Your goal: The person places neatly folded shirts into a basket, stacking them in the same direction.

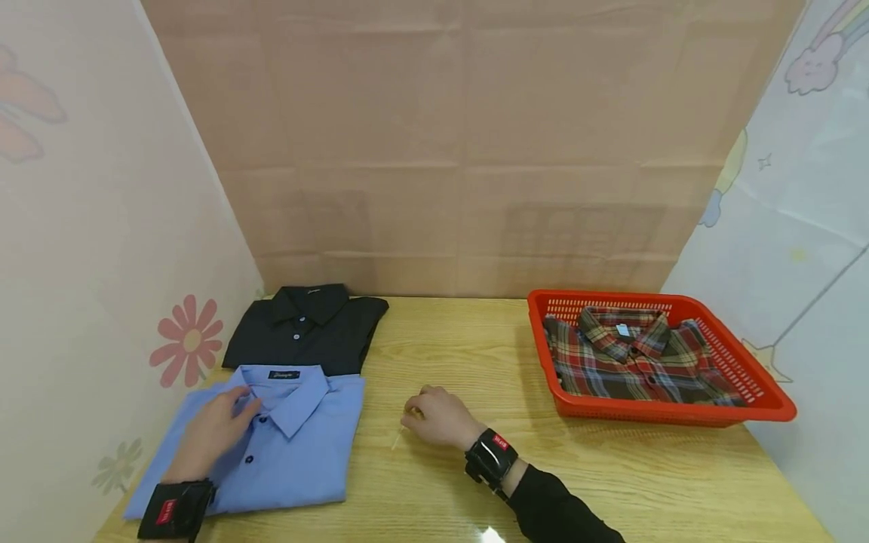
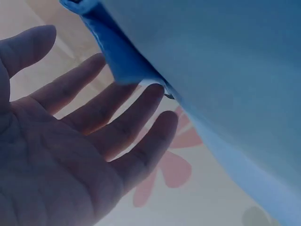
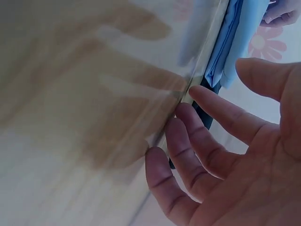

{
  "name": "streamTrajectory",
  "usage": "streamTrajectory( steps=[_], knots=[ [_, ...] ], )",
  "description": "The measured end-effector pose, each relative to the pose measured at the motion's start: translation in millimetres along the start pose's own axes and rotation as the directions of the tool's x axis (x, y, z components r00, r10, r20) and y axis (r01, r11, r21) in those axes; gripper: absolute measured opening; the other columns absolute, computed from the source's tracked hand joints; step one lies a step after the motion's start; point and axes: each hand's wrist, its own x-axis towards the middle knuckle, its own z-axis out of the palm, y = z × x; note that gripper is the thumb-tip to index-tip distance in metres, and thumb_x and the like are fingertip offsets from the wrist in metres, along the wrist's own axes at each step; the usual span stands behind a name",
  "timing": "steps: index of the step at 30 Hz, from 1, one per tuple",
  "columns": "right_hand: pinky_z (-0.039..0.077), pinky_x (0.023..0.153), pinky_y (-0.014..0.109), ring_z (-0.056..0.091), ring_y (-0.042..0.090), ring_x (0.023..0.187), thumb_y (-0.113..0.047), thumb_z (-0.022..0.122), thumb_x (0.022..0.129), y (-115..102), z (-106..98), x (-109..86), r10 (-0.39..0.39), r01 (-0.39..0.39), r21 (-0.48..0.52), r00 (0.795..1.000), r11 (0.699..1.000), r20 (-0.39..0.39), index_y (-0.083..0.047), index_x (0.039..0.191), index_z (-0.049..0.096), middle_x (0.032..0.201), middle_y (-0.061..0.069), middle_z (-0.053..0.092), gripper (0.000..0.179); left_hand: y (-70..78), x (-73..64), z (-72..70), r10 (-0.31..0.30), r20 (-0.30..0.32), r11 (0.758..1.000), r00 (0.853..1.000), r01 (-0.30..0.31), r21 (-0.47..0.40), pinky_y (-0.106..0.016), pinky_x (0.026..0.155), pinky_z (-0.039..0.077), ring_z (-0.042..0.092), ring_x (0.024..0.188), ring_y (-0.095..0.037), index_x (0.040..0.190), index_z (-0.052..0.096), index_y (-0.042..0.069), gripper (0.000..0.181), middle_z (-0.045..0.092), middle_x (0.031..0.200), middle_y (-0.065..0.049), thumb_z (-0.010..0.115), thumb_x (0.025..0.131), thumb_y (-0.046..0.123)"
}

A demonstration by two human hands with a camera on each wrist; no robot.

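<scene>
A folded light blue shirt [image 1: 305, 452] lies at the left of the table, collar toward the back. Over its left side is my left hand [image 1: 207, 437], fingertips close by the collar and button placket. In the left wrist view the fingers [image 2: 141, 160] are loosely extended beside the blue cloth, the thumb apart, and nothing is gripped. My right hand [image 1: 441, 417] is low over the table to the right of the blue shirt. The right wrist view shows its fingers [image 3: 221, 155] gently bent, tips right at the tabletop, holding nothing.
Behind the blue shirt lies a folded black shirt [image 1: 326, 335]. A red plastic basket [image 1: 652, 411] at the right holds a folded plaid shirt [image 1: 631, 369]. The wooden table [image 1: 448, 339] is bounded by a brown papered back wall [image 1: 441, 151] and white patterned side walls.
</scene>
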Motion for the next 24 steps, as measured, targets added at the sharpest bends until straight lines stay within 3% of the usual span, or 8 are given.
streamTrajectory(
  steps=[4,9,16,21,24],
  knots=[
    [0.036,0.058,0.02,0.047,0.007,0.072,-0.033,0.064,0.094,-8,3,3.9,-0.005,0.005,0.012,1.0,1.0,0.017,-0.013,0.106,0.076,0.086,-0.004,0.06,0.026,-8.4,-3.5,-2.7,-0.081,0.017,0.997,0.997,0.081,0.001,-0.064,0.095,0.042,0.046,0.119,-0.055,0.131,0.045,-0.019,0.061,0.048,0.129,-0.04,0.058,0.098,0.031],
    [0.038,0.053,0.018,0.046,0.003,0.065,-0.032,0.064,0.094,-20,9,12.3,-0.016,0.011,0.075,0.998,0.997,0.063,-0.012,0.105,0.075,0.074,-0.009,0.055,0.025,-21.1,-10.0,-8.1,-0.166,-0.013,0.985,0.986,0.166,0.048,-0.069,0.093,0.04,0.042,0.117,-0.059,0.132,0.041,-0.019,0.064,0.041,0.127,-0.044,0.058,0.095,0.03],
    [0.038,0.05,0.016,0.045,0.0,0.057,-0.034,0.061,0.096,-38,25,22.4,-0.067,0.053,0.134,0.993,0.989,0.101,-0.015,0.102,0.075,0.065,-0.013,0.053,0.025,-35.4,-12.0,-9.9,-0.231,0.066,0.971,0.971,0.226,0.08,-0.075,0.088,0.037,0.037,0.117,-0.064,0.135,0.035,-0.018,0.057,0.035,0.129,-0.046,0.051,0.089,0.011],
    [0.033,0.044,0.018,0.041,0.002,0.047,-0.038,0.055,0.099,-50,29,26.8,-0.085,0.058,0.214,0.989,0.975,0.12,-0.015,0.079,0.069,0.056,-0.013,0.045,0.033,-37.3,-8.0,-8.5,-0.344,0.061,0.938,0.937,0.339,0.07,-0.072,0.091,0.038,0.038,0.113,-0.063,0.136,0.029,-0.02,0.065,0.032,0.125,-0.047,0.059,0.089,0.013],
    [0.03,0.043,0.018,0.038,0.002,0.046,-0.039,0.053,0.099,-56,29,29.5,-0.086,0.054,0.219,0.987,0.974,0.138,-0.016,0.067,0.055,0.054,-0.013,0.039,0.039,-42.3,-7.5,-8.4,-0.344,0.072,0.939,0.936,0.34,0.057,-0.068,0.091,0.041,0.041,0.111,-0.064,0.133,0.026,-0.025,0.071,0.034,0.122,-0.051,0.06,0.089,0.019]
  ],
)
